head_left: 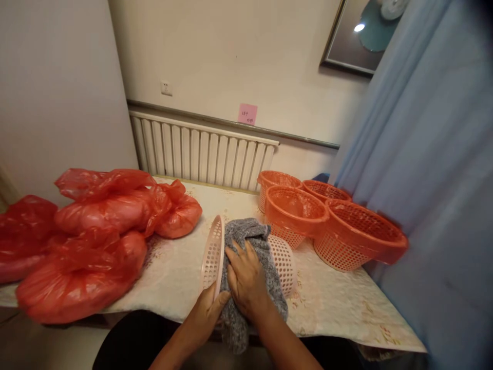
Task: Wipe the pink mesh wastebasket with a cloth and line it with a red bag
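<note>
A person's bare left hand (210, 306) and bare right hand (248, 280), the latter showing slender, tapering fingers (252, 254), lead into 2 forearms (173, 341), uncovered as far as the lower edge of the view. Solid black clothing (125, 341) appears below in 2 dark patches, the left one rounded and larger, the right one a narrower strip. The garment appears to be trousers, though shadow and the frame's edge obscure its cut and fabric.

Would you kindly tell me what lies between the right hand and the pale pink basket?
In the head view, a gray cloth lies between the right hand and the pale pink basket.
</note>
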`<state>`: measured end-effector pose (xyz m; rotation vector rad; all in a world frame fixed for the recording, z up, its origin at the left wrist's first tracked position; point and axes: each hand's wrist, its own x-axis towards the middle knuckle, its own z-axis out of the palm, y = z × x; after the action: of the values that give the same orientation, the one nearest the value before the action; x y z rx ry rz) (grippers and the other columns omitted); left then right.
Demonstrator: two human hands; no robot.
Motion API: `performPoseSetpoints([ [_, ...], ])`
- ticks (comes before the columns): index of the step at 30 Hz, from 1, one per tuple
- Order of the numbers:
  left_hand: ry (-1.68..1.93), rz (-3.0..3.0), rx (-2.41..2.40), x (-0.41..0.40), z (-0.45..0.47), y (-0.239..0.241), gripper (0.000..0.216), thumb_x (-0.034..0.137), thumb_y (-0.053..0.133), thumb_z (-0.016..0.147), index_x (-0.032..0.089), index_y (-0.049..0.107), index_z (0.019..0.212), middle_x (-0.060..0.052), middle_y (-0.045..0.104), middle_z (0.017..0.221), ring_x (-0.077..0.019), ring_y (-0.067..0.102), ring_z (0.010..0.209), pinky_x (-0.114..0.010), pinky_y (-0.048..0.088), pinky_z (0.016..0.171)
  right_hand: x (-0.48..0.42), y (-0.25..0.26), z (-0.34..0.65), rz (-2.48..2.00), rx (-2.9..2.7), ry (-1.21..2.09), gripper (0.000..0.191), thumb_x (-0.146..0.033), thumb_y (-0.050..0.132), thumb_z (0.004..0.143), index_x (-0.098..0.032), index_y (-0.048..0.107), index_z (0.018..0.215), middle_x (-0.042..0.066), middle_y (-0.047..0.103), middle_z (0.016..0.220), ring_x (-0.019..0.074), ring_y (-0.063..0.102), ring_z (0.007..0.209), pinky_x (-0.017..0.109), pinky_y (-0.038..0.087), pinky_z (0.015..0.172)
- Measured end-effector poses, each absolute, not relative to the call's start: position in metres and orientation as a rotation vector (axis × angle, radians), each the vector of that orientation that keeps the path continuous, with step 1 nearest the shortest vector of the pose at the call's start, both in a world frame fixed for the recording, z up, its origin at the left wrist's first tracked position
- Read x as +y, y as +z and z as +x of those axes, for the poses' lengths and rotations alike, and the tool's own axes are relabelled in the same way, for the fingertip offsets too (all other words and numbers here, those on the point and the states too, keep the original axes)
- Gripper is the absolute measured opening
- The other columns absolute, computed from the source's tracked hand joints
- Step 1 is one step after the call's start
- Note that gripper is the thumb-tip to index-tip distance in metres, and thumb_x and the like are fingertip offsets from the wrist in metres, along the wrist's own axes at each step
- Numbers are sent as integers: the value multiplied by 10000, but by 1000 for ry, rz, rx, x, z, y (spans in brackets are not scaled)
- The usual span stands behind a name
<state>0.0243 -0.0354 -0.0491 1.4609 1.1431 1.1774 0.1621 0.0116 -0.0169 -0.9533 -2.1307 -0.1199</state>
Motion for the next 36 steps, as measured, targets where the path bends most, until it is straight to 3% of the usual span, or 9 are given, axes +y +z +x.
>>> performPoseSetpoints([
  [5, 1172, 1571, 1138, -40, 26, -62, 463, 546, 495, 857, 154, 692, 1005, -90, 736, 931, -300, 641, 959, -409, 455, 981, 39, 3, 166, -1062, -2096, -10, 419, -157, 410, 919, -215, 535, 1315, 64, 559, 1356, 224, 477, 1281, 506, 305, 1134],
  [10, 1129, 1551, 1056, -42, 26, -56, 471, 520, 508, 863, 166, 665, 1130, -88, 715, 1122, -293, 616, 1067, -377, 438, 1007, 38, -2, 172, -1098, -2063, -34, 420, -160, 411, 918, -230, 539, 1313, 47, 568, 1349, 212, 498, 1262, 488, 307, 1134],
  [20, 1225, 1245, 999, -20, 48, -6, 527, 482, 508, 892, 123, 571, 1273, -98, 708, 1163, -281, 634, 1081, -409, 451, 999, 24, -17, 189, -1108, -2000, -43, 416, -149, 361, 932, -192, 554, 1298, 64, 580, 1333, 200, 486, 1275, 465, 297, 1141],
  [28, 1132, 1223, 977, -30, 49, -16, 513, 488, 491, 905, 112, 569, 1246, -111, 718, 1132, -264, 661, 1008, -377, 498, 914, 63, -64, 285, -1386, -1707, -27, 420, -226, 318, 930, -153, 625, 1207, 112, 623, 1258, 223, 542, 1195, 468, 395, 1055],
  [36, 1076, 1345, 960, -28, 44, -21, 490, 447, 482, 920, 102, 565, 1258, -121, 667, 1240, -273, 617, 1106, -396, 451, 997, 30, -110, 277, -1408, -1560, -225, 437, -220, 294, 955, -153, 533, 1315, 126, 574, 1326, 265, 444, 1309, 564, 339, 1077],
])
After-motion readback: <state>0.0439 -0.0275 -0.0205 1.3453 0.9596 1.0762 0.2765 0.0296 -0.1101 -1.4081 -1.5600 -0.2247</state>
